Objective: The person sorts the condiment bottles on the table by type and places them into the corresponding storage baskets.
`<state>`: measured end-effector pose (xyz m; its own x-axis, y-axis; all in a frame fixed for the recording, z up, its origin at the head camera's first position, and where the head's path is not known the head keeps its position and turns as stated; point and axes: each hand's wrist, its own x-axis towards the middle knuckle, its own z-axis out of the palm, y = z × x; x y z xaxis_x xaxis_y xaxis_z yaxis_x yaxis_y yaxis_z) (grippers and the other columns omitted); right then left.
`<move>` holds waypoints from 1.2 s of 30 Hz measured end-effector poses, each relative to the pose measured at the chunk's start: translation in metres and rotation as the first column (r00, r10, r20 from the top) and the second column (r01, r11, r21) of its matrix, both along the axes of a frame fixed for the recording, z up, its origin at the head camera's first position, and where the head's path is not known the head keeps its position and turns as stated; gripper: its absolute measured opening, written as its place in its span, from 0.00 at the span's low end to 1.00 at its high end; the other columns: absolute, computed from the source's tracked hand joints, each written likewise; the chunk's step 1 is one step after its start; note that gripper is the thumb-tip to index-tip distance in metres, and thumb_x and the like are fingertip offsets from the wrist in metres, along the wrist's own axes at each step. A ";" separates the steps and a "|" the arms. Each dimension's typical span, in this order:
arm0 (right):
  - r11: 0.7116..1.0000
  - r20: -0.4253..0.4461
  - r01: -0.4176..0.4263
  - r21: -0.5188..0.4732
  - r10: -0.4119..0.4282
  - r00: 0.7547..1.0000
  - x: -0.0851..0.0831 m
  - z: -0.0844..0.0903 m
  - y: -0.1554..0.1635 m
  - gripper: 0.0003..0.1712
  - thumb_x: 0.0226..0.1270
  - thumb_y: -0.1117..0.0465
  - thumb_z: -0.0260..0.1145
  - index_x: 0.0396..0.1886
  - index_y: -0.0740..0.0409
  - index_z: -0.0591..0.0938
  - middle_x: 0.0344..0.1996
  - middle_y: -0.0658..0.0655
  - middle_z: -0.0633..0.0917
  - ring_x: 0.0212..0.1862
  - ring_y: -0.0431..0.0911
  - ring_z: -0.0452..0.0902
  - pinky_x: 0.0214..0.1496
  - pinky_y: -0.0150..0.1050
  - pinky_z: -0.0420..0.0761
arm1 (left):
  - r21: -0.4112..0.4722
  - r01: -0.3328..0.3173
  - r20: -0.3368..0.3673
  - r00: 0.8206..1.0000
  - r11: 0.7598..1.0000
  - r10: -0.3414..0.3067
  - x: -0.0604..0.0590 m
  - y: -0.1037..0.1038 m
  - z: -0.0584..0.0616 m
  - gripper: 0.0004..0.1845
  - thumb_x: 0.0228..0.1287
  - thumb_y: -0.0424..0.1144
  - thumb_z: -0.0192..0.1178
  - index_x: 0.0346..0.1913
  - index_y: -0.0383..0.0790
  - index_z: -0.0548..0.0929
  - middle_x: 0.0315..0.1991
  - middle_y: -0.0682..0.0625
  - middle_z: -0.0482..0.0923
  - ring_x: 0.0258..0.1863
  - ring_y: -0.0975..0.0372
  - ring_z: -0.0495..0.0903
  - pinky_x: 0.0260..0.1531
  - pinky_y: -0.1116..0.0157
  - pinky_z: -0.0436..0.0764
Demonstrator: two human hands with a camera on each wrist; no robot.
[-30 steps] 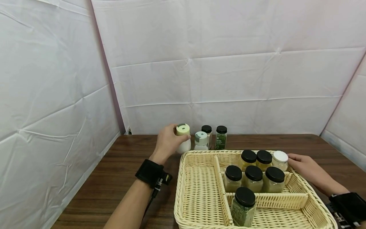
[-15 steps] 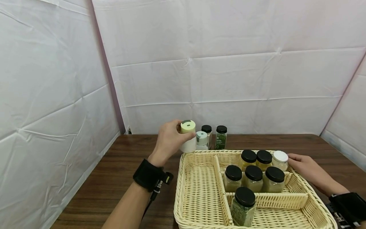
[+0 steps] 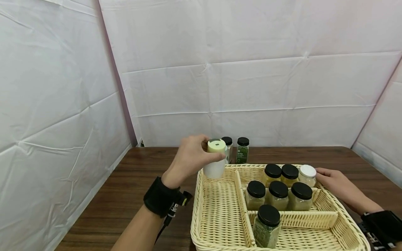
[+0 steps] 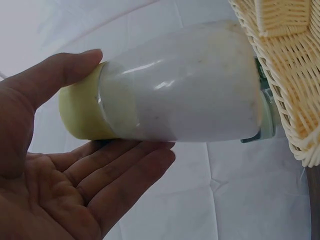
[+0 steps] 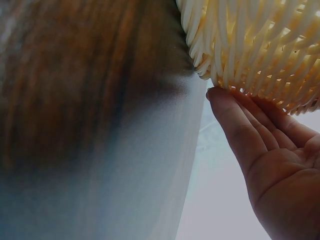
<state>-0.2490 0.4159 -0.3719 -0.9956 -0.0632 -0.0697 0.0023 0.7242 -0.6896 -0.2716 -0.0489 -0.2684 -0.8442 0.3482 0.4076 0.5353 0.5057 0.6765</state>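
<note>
My left hand (image 3: 188, 158) pinches a white seasoning bottle with a pale yellow-green cap (image 3: 215, 168) between thumb and fingers. The bottle hangs upright over the back left rim of a divided wicker basket (image 3: 220, 216). In the left wrist view, the thumb lies on the cap, and the fingers of the left hand (image 4: 95, 180) reach along the far side of the bottle (image 4: 185, 85). At the basket's right side, my right hand (image 3: 340, 188) touches the outer wall. The right wrist view shows its fingers (image 5: 245, 130) extended against the weave (image 5: 250, 45).
Several black-lidded jars (image 3: 278, 197) and a white-lidded jar (image 3: 307, 176) stand in the basket's right compartments. A taller herb jar (image 3: 267, 226) stands at the front. Behind the basket are a green-labelled bottle (image 3: 243, 151) and another black-capped bottle (image 3: 227, 142). White cloth (image 3: 251, 87) surrounds the table.
My left hand has lifted the yellow-capped bottle off the table and carried it right, over the basket's back left rim. It now mostly covers the pale-green-capped bottle behind. The right hand stays put.
</note>
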 end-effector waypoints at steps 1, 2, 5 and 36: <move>1.000 -0.002 0.001 0.002 -0.001 1.000 0.000 0.000 0.000 0.46 0.90 0.40 0.41 0.78 0.81 0.56 0.72 0.87 0.60 0.72 0.82 0.57 0.63 0.69 0.71 | -0.011 0.020 0.016 1.000 1.000 -0.019 0.002 0.000 0.001 0.18 0.61 0.45 0.79 0.46 0.38 0.87 0.36 0.50 0.84 0.33 0.59 0.82 0.32 0.62 0.82; 1.000 -0.001 0.002 0.002 -0.002 1.000 0.000 0.000 0.000 0.47 0.89 0.39 0.41 0.79 0.81 0.55 0.73 0.87 0.59 0.72 0.83 0.55 0.64 0.69 0.71 | -0.021 0.039 0.031 0.999 0.999 -0.039 0.003 0.000 0.002 0.18 0.60 0.45 0.79 0.46 0.38 0.87 0.36 0.51 0.84 0.33 0.60 0.82 0.33 0.62 0.82; 1.000 0.003 0.000 -0.004 0.000 1.000 0.000 -0.001 0.001 0.48 0.89 0.38 0.42 0.79 0.81 0.55 0.73 0.87 0.59 0.72 0.83 0.55 0.64 0.69 0.70 | -0.059 0.094 0.064 0.994 0.994 -0.090 0.006 -0.001 0.004 0.17 0.60 0.46 0.79 0.44 0.40 0.87 0.35 0.52 0.84 0.33 0.61 0.81 0.33 0.63 0.81; 1.000 -0.003 0.000 0.028 0.000 1.000 0.001 0.002 0.001 0.44 0.90 0.42 0.41 0.78 0.81 0.57 0.72 0.87 0.61 0.71 0.82 0.58 0.62 0.69 0.72 | -0.308 0.320 0.232 0.939 0.896 -0.255 0.030 0.003 0.018 0.18 0.56 0.42 0.82 0.46 0.43 0.88 0.33 0.56 0.81 0.32 0.63 0.78 0.35 0.65 0.77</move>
<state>-0.2484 0.4165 -0.3697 -0.9958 -0.0611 -0.0685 0.0005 0.7429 -0.6694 -0.2414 -0.0454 -0.2503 -0.7339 0.6753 0.0729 0.5763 0.5623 0.5930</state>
